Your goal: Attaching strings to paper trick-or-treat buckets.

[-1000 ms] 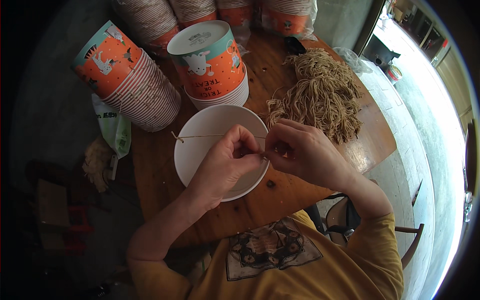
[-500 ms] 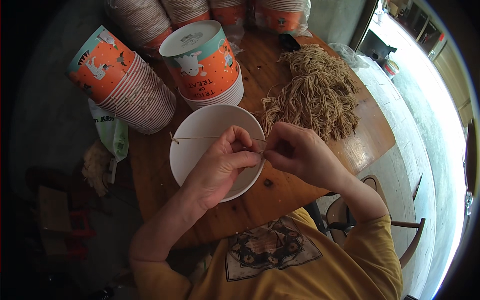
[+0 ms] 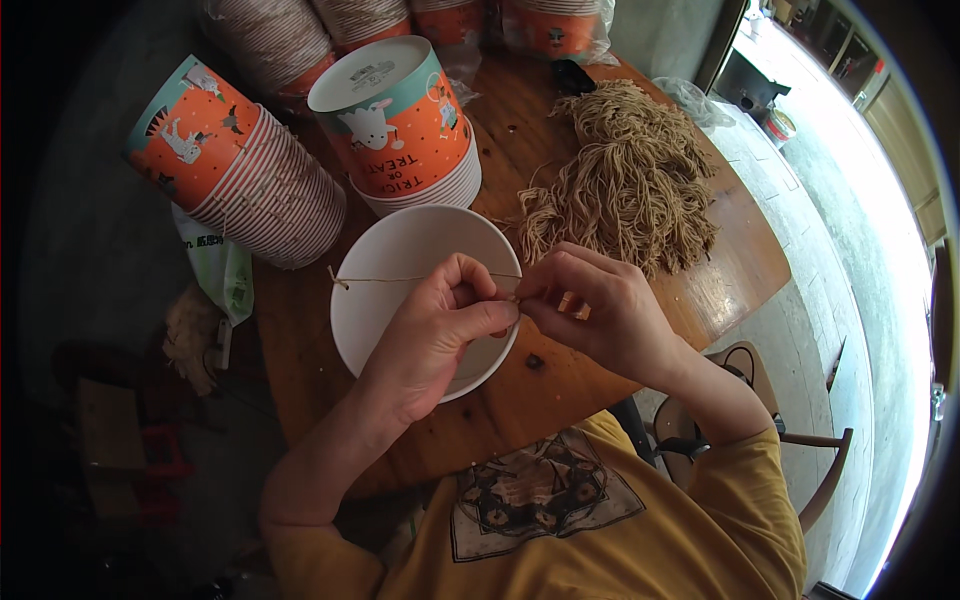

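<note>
A white paper bucket (image 3: 375, 320) stands mouth up on the wooden table in front of me. A thin tan string (image 3: 385, 280) is knotted through its left rim and runs across the mouth to the right rim. My left hand (image 3: 450, 315) reaches over the bucket, thumb and fingers pinched at the string's right end. Just beside it, my right hand (image 3: 590, 310) pinches the same end with curled fingers at the right rim. The fingertips of both hands nearly meet, and they hide the knot or hole there.
Behind the bucket stands an upside-down stack of orange and teal buckets (image 3: 400, 130); a tilted stack (image 3: 250, 170) leans to its left. A heap of tan strings (image 3: 630, 180) lies on the table (image 3: 740, 290) at right. Bagged buckets (image 3: 555, 30) line the back. A chair (image 3: 825, 470) stands at right.
The view has shifted slightly, so the bucket appears a little further left. My right fingers have opened slightly and changed their pinch at the string's end; my left hand keeps its grip.
</note>
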The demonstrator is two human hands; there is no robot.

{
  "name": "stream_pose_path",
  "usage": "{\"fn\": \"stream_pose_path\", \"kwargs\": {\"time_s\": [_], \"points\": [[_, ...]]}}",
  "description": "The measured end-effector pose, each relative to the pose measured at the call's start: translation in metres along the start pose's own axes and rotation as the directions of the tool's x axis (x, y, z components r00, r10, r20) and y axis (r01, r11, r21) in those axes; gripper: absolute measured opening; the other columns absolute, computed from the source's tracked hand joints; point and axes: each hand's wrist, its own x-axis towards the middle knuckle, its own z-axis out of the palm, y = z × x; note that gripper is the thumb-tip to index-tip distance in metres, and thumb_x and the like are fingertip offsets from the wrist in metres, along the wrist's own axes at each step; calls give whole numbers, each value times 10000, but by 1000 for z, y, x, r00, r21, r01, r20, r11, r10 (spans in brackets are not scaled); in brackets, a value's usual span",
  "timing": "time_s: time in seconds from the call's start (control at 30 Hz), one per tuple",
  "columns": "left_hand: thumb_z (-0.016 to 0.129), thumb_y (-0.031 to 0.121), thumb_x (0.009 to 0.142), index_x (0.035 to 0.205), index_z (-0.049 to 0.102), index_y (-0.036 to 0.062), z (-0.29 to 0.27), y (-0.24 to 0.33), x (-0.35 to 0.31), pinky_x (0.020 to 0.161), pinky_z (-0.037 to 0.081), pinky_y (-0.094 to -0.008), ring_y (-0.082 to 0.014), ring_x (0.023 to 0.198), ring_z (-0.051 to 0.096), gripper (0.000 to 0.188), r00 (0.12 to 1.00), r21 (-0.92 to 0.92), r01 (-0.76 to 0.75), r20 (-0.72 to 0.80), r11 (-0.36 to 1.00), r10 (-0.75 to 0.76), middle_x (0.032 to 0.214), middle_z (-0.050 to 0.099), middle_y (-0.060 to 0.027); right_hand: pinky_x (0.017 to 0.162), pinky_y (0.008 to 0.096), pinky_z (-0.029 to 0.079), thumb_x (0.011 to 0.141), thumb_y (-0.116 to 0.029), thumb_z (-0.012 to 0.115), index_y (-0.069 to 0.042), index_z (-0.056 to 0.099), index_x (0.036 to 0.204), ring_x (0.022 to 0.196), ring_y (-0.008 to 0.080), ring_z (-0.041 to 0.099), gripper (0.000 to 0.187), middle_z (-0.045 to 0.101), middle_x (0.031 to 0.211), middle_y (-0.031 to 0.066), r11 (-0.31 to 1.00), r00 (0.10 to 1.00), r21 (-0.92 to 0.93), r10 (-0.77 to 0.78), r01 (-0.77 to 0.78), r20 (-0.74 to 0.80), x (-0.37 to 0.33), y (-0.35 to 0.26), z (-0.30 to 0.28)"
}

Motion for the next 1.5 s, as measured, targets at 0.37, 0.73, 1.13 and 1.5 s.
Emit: {"fn": "stream_pose_path", "kwargs": {"time_s": [0.37,0.73,1.13,1.5], "points": [[628,-33,813,900,478,70,-2,1,2,810,449,-251,-105,844,545,201,1000,-34,28,-1,999,-28,914,573,-43,534,189,383,812,-30,665,-58,596,877,615,28,481,99,546,810,-23,984,996,153,93,-91,-5,-1,10,3],[602,-54,826,874,455,89,1,0,2,824,464,-263,-112,848,562,211,1000,16,9,2,1000,-9,914,567,-40,546,221,468,823,-46,669,-79,607,944,628,68,576,140,603,766,-12,1000,997,-2,11,-11,-70,-4,6,5],[640,-2,822,877,482,65,5,0,1,776,463,-236,-79,813,540,180,999,140,-40,-28,989,44,870,562,-14,539,215,477,806,-32,669,-60,597,910,647,77,605,129,601,793,-4,958,986,235,163,-165,29,-4,9,3],[633,7,831,887,487,59,7,1,0,777,463,-227,-68,818,537,164,998,192,-54,-27,980,60,862,552,-6,511,195,484,877,-92,634,-46,575,952,624,58,607,106,611,790,-5,886,949,342,275,-311,152,-3,5,-2]]}}
